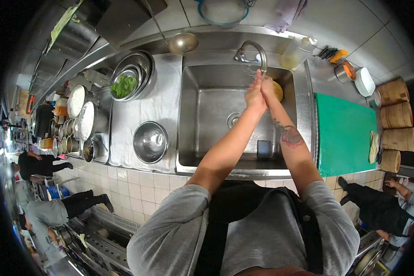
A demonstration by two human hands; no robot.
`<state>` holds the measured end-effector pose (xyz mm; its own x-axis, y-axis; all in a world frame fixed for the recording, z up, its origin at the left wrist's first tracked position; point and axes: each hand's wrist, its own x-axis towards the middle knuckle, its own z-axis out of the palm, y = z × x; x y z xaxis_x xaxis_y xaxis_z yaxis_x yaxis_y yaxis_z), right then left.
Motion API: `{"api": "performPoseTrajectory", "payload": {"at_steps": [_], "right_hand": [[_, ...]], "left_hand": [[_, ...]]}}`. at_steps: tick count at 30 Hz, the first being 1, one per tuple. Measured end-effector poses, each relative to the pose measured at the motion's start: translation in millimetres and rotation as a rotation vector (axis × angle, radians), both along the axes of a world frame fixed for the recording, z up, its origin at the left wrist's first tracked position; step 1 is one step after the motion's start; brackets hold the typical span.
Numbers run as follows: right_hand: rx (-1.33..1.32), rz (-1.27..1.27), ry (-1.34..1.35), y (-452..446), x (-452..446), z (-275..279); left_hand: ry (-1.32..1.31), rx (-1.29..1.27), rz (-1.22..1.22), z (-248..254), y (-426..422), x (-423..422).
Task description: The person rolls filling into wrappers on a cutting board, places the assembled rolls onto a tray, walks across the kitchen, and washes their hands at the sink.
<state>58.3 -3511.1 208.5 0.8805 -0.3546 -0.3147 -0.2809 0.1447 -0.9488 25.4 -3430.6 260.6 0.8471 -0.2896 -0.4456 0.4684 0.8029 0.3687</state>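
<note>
My left hand (253,95) and my right hand (268,87) are pressed palm to palm over the sink (207,115). The fingers of both point up toward the spout, stretched out, with no object visible between them. Just above the fingertips curves the metal faucet (262,53), and a little water splashes beside it. Partly behind my right hand, a round yellow thing (278,91) rests in the sink; its kind is unclear. A dark rectangular block (263,149) lies at the sink's near side, and the drain (233,120) shows left of my forearms.
Left of the sink stand a steel bowl (150,142) and nested bowls (147,69) with green leaves (123,86). A ladle (184,43) hangs behind. At right lie a green cutting board (345,133) and bamboo steamers (398,115). Other people work at both sides.
</note>
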Motion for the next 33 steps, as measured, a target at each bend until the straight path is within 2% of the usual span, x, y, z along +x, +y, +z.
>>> {"api": "performPoseTrajectory", "payload": {"at_steps": [2, 4, 6, 9, 12, 13, 16, 17, 19, 21, 22, 24, 26, 28, 30, 32, 33], "right_hand": [[-0.593, 0.153, 0.100, 2, 0, 22], [-1.081, 0.275, 0.071, -1, 2, 19], [-1.441, 0.304, -0.055, -3, -11, 6], [-1.983, 0.349, -0.273, -12, -28, -11], [-1.534, 0.602, -0.130, -6, -42, 20], [-1.547, 0.639, -0.305, -12, -44, 16], [-1.208, 0.641, -0.295, -10, -50, 31], [-0.973, 0.484, -0.394, -3, -52, 12], [-0.452, 0.282, -0.350, 12, -49, -3], [-0.062, 0.140, -0.110, 11, -39, -23], [0.078, 0.091, -0.165, 17, -40, 8], [0.184, 0.038, 0.020, 6, -38, 48], [0.175, 0.202, -0.135, -1, -36, 37], [0.190, 0.211, -0.208, 7, -36, 28], [0.239, 0.074, -0.191, 33, -40, 11], [0.263, 0.039, -0.135, 31, -32, 6], [0.300, 0.086, -0.110, 22, -31, 34]], "left_hand": [[-0.064, 0.220, -0.099, -1, -2, -8], [-0.170, 0.407, -0.128, -8, -10, -8], [-0.307, 0.552, -0.087, -21, -22, 0], [-0.162, 0.478, -0.324, -47, -28, 41], [-0.051, 0.327, -0.631, -74, -25, 75], [-0.080, 0.460, -0.552, -78, -30, 74], [-0.063, 0.479, -0.570, -85, -22, 94], [-0.058, 0.477, -0.517, -86, -22, 97], [-0.089, 0.448, -0.383, -88, -22, 95], [-0.216, 0.360, -0.205, -83, -31, 72], [-0.302, 0.306, -0.106, -78, -33, 60], [-0.227, 0.266, -0.212, -71, -23, 51], [-0.151, 0.216, -0.320, -62, -17, 44], [-0.078, 0.148, -0.431, -45, -19, 43], [-0.005, 0.185, -0.399, -33, -11, 53], [-0.064, 0.274, -0.285, -33, -19, 51], [-0.082, 0.325, -0.241, -35, -24, 50]]}}
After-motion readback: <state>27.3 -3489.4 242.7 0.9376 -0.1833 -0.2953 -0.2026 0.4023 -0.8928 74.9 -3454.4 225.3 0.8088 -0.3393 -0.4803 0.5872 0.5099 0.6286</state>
